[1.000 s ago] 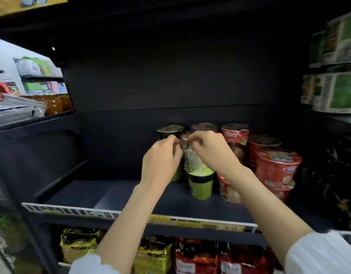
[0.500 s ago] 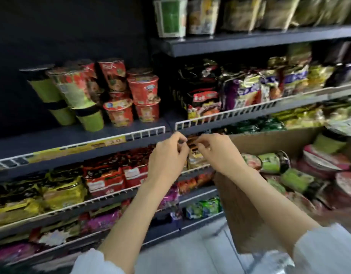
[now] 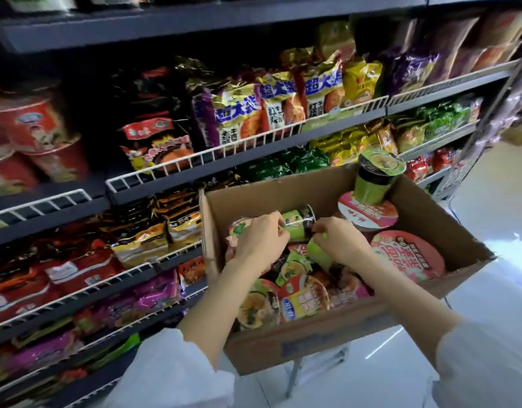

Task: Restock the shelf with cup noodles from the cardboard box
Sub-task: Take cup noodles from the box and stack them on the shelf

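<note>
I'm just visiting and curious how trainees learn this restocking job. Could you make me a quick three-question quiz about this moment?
1. True or false: both hands are inside the cardboard box.
2. Which cup stands upright on top of the others at the far end? A) red cup B) tall green cup C) yellow cup
3. What does the left hand touch?

Key:
1. True; the right hand is in there too.
2. B, the tall green cup.
3. A green cup lying on its side.

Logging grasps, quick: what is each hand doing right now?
Left hand: fingers curled on the lying green cup.
Right hand: grips another green cup.
</note>
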The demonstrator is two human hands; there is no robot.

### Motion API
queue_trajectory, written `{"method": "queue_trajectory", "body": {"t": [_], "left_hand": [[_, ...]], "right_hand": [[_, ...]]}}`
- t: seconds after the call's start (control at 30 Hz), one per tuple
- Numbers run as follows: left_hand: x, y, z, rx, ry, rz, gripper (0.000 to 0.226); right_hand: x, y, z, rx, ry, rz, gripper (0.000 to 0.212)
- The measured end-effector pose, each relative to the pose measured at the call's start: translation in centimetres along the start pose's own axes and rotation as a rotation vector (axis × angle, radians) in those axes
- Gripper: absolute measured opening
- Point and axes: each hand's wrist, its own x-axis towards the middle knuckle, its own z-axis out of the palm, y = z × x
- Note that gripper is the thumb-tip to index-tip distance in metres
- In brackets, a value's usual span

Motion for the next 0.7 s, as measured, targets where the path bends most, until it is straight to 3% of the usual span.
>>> {"method": "queue_trajectory", "body": {"t": [0.23, 0.37, 0.53, 0.7], "left_hand": [[5.1, 2.7, 6.5, 0.059, -0.186, -0.176, 0.023], [7.4, 1.5, 8.4, 0.092, -0.292, -0.23, 0.046], [9.8, -0.4, 10.2, 0.15, -0.33, -0.167, 0.064], [12.5, -1.2, 12.1, 0.165, -0.305, -0.099, 0.086]], "right_hand": [[5.6, 7.5, 1.4, -0.059, -0.268, -0.01, 0.05], [8.1, 8.3, 3.1, -0.089, -0.378, 0.003, 0.066], [10.3, 9.3, 5.4, -0.075, -0.481, 0.05, 0.092], [11.4, 9.9, 5.3, -0.09, -0.49, 0.038, 0.086]]}}
